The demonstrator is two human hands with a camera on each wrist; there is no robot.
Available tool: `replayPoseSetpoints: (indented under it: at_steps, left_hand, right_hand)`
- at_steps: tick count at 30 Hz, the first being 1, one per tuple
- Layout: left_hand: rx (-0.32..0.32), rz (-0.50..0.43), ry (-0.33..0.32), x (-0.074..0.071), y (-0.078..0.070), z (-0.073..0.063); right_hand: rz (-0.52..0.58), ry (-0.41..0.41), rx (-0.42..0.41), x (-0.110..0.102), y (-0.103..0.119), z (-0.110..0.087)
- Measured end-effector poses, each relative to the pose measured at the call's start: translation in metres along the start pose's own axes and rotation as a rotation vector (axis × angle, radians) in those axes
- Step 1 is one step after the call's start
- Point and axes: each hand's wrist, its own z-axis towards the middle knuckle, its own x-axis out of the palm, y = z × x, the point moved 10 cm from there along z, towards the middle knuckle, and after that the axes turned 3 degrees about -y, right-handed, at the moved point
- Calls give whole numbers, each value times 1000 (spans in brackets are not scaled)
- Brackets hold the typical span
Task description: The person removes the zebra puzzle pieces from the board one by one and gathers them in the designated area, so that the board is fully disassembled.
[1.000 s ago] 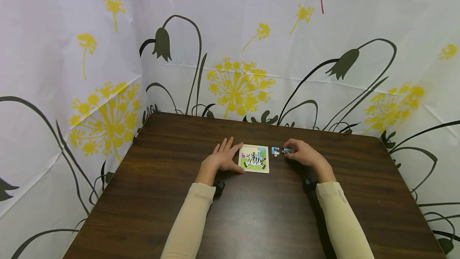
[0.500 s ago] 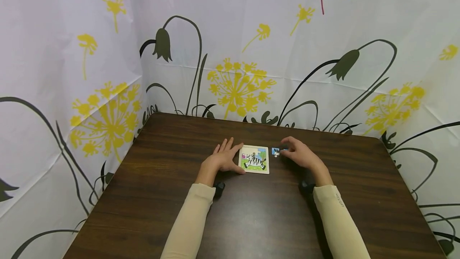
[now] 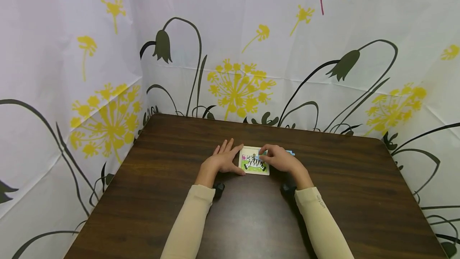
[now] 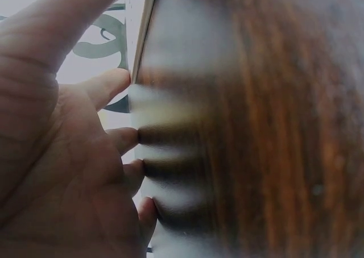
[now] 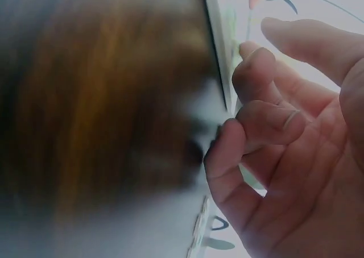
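A small square zebra puzzle board point(image 3: 251, 164) lies flat on the dark wooden table point(image 3: 251, 219). My left hand point(image 3: 225, 158) lies flat on the table, its straight fingers and thumb touching the board's left edge. My right hand point(image 3: 270, 156) reaches over the board's upper right part with its fingers curled, pinching a small puzzle piece that they mostly hide. A loose blue piece point(image 3: 290, 153) sits on the table just behind that hand. The left wrist view is blurred and shows my left hand's palm point(image 4: 62, 155) beside the board's edge point(image 4: 149, 19). In the right wrist view my curled fingers point(image 5: 267, 121) hover at the board's rim point(image 5: 219, 53).
White curtains printed with yellow flowers and dark stems point(image 3: 237, 83) close in the table on the left, back and right. Bare wood runs from the board toward me point(image 3: 251, 231) and out to both sides.
My right hand has left the spot to the right of the board and moved left over the board with the zebra-head piece. The blue piece stayed on the table. The left hand kept still.
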Motion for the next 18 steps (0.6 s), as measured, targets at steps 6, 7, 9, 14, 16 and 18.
replayPoseSetpoints:
  at_steps: [6,7,9,14,16,18]
  left_hand:
    - [-4,12,-9,1,6,3]
    - [-4,15,-11,1,7,4]
    - [-4,21,-14,2,9,6]
    - [5,23,-24,3,11,10]
    - [12,22,-28,4,10,10]
    - [15,18,-30,4,10,10]
  right_hand:
    - [-54,-7,36,8,4,10]
    - [-72,-10,40,8,5,12]
    - [-105,-4,49,8,7,15]
    - [-152,38,71,7,10,18]
    - [-150,50,79,6,10,19]
    - [-135,56,82,5,9,20]
